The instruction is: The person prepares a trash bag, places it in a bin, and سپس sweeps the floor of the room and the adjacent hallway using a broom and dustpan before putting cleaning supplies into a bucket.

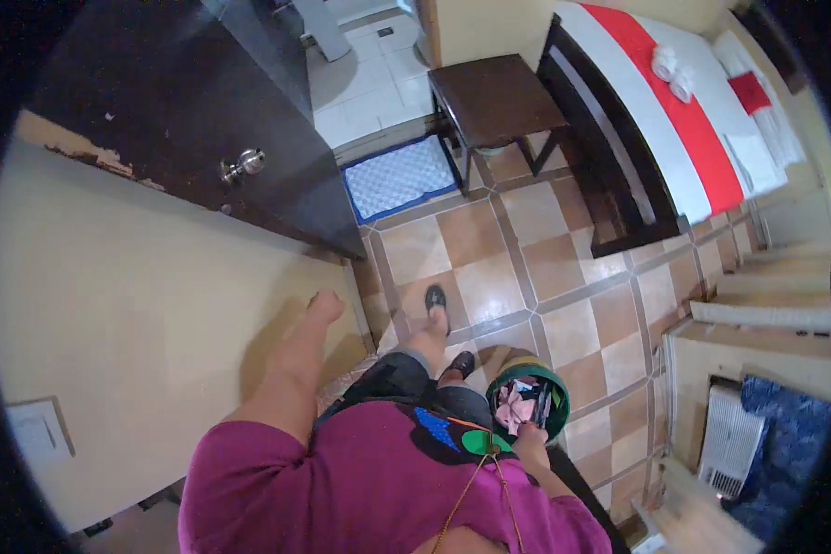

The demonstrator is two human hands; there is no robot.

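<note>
A round green bin (pixel 562 415) hangs or stands at my right side; I cannot tell whether it touches the floor. My right hand (pixel 532 438) grips its near rim. Inside lie a crumpled pink piece (pixel 514 408), perhaps cloth or paper, and dark and pale items too jumbled to name. My left hand (pixel 327 305) is beside the cream wall, to the left of my legs. Its fingers look curled, but their closure is unclear, and I see nothing held in it.
A dark door (pixel 180 124) with a round metal knob (pixel 244 165) stands ajar ahead left, beside a white-tiled bathroom floor (pixel 367 90). A blue-edged mat (pixel 401 176) lies at its threshold. Beyond are a brown table (pixel 498 93) and a bed with a red runner (pixel 692 138).
</note>
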